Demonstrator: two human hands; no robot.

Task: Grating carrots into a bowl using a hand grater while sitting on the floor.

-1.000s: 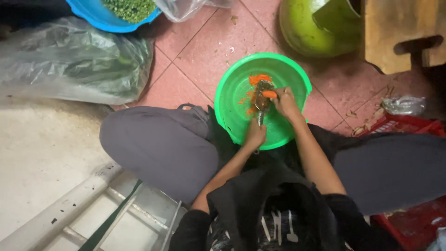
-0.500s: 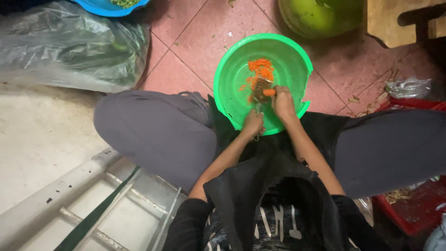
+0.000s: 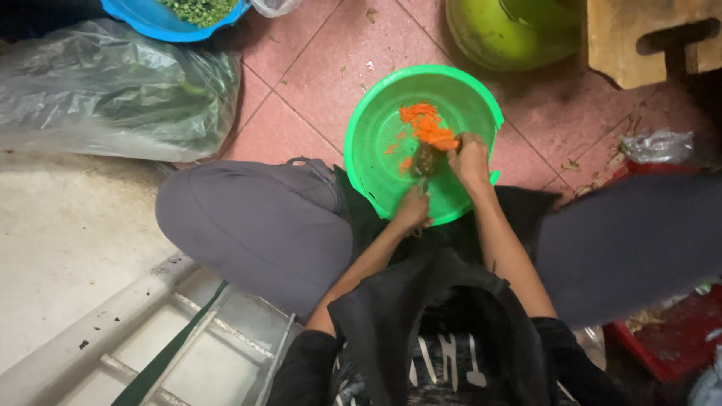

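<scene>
A bright green plastic bowl (image 3: 376,143) sits on the pink tiled floor between my knees. Inside it lies a heap of grated orange carrot (image 3: 423,124). My left hand (image 3: 412,209) grips the handle of a small metal grater (image 3: 426,162) at the bowl's near rim. My right hand (image 3: 468,159) presses a carrot piece (image 3: 449,143) against the grater's upper end. Most of that piece is hidden under my fingers.
A clear plastic bag of green vegetables (image 3: 113,90) lies at the left. A blue bowl of chopped greens (image 3: 180,19) is at the top left. A green gas cylinder (image 3: 504,34) and a wooden stool (image 3: 647,37) stand at the top right, a red crate (image 3: 669,338) at the lower right.
The view has shifted slightly, so the bowl sits a little lower. Both hands stay on the grater and carrot, and the orange heap in the bowl looks larger.
</scene>
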